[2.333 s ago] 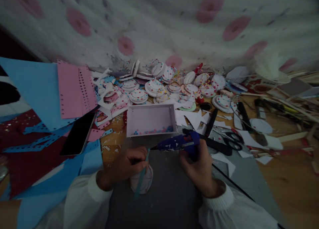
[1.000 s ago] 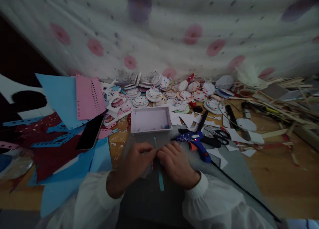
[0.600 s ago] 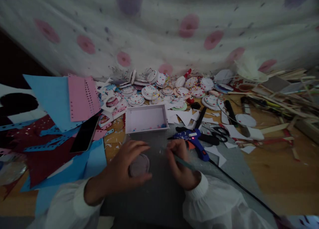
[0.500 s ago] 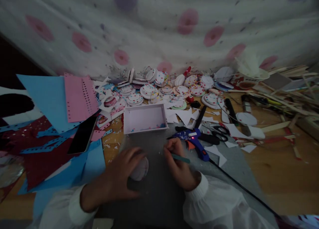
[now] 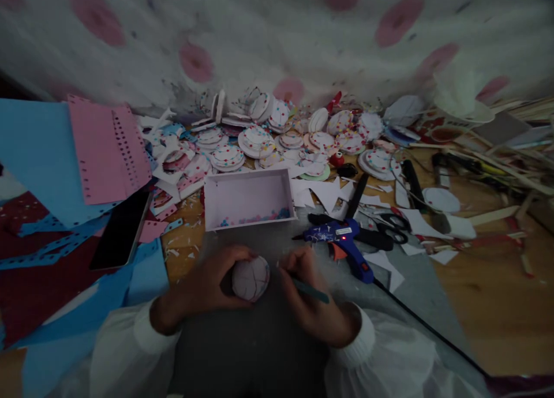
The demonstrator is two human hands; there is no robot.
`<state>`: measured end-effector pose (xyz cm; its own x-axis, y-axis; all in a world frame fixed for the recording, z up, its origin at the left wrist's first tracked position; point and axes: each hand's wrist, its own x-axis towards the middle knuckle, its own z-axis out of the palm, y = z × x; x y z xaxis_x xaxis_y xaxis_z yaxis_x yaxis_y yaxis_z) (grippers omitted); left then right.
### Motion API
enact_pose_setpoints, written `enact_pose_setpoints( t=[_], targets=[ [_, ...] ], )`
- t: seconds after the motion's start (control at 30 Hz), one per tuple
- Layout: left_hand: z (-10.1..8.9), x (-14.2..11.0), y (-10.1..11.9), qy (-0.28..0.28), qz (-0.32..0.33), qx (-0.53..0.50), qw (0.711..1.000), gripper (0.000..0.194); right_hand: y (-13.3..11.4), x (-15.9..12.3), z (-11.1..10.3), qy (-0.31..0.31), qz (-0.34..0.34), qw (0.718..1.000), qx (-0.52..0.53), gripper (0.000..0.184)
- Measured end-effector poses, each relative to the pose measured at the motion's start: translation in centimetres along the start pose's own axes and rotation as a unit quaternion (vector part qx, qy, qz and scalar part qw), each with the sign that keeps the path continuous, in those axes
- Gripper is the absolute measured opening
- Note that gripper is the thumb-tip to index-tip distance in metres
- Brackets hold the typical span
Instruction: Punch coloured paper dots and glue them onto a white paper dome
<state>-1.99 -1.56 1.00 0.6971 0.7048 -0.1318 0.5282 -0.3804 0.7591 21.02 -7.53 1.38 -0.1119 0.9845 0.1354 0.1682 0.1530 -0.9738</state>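
Note:
My left hand point(image 5: 210, 282) curves around the left side of a round white paper disc point(image 5: 251, 280), thumb at its lower edge and fingers at the top. Thin lines cross the disc, and some small coloured specks show near its right edge. In my right hand point(image 5: 312, 303) is a slim teal tool point(image 5: 312, 290), pinched so that its back end sticks out over the palm side; its tip is too dark to make out. Both hands are over a grey mat point(image 5: 251, 352). Beyond them stands a shallow white box point(image 5: 249, 197) with small blue and pink bits along its near side.
A blue hot glue gun point(image 5: 341, 236) with a red light lies right of my right hand, its cord point(image 5: 424, 323) trailing right. Scissors point(image 5: 392, 228) lie behind it. Decorated paper discs point(image 5: 255, 141) crowd the back. Coloured sheets point(image 5: 108, 150) and a phone point(image 5: 121, 231) are left.
My left hand has closed in around the disc, which sits slightly higher and to the right. The right hand still holds the teal tool. The view has shifted a little.

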Motion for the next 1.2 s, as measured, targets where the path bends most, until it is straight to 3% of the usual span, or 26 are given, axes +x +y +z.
enact_pose_setpoints(
  t=[0.6,1.2],
  targets=[
    [-0.5,0.2,0.9,-0.017,0.021,-0.019,0.999,0.06,-0.3,0.3,-0.2,-0.061,-0.026,0.994,-0.089,0.016],
    [-0.8,0.4,1.3,-0.015,-0.002,-0.034,0.999,0.061,-0.4,0.4,-0.2,-0.047,-0.039,0.994,-0.091,0.016]
  ],
)
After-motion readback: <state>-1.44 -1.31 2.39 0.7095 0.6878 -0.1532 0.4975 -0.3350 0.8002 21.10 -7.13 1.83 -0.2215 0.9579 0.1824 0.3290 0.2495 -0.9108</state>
